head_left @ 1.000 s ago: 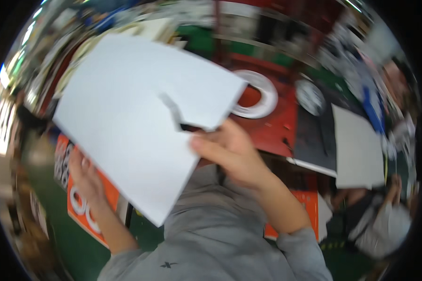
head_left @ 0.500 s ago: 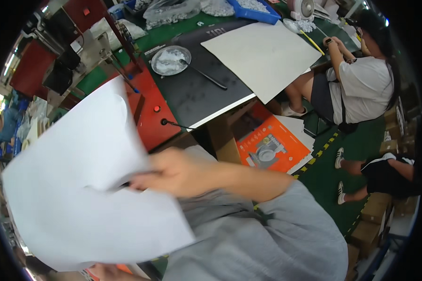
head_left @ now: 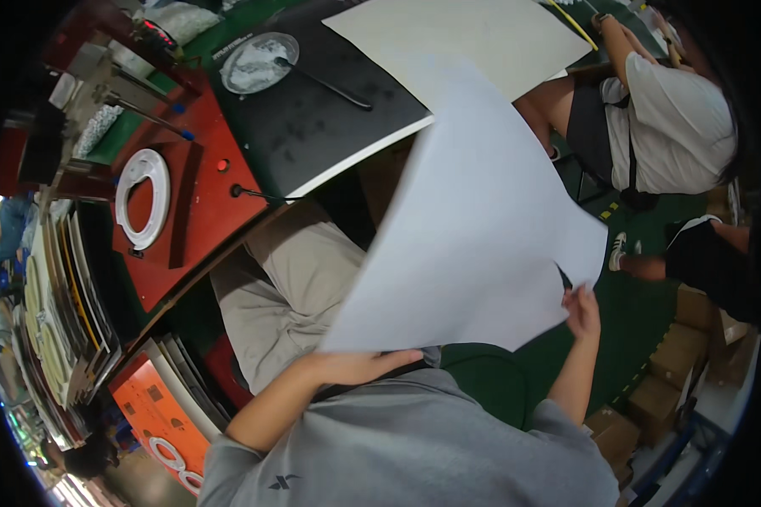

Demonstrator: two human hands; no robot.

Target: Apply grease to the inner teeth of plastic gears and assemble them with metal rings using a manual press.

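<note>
Paper sheet (head_left: 473, 228), large and white, was held up in the air over the person's lap, tilted, spanning from the knees toward the green floor (head_left: 626, 338). Left hand (head_left: 359, 365) was closed on its lower edge, fingers curled under; right hand (head_left: 582, 311) pinched the lower right corner beside a notch cut into that edge.

Risks, as judged: held only along the bottom, the sheet could flop or crease under its own weight; the notch looked a likely place for a tear if the two hands pulled apart; the upper corner stood close to the black table (head_left: 313, 127) and might catch its edge.

Surroundings, left to right: a stack of flat boards (head_left: 59, 313) on edge at far left; an orange carton (head_left: 156, 406) low down; a red fixture (head_left: 203, 203) carrying a white ring (head_left: 142, 198); on the black table, a round dish (head_left: 258, 61) of white powder with a dark rod (head_left: 325, 83) beside it, and a second pale sheet (head_left: 473, 38). At right sat another person in a white shirt (head_left: 676, 127), close enough that a swing of the sheet could reach them. Brown boxes (head_left: 676, 372) stood on the floor beyond.
</note>
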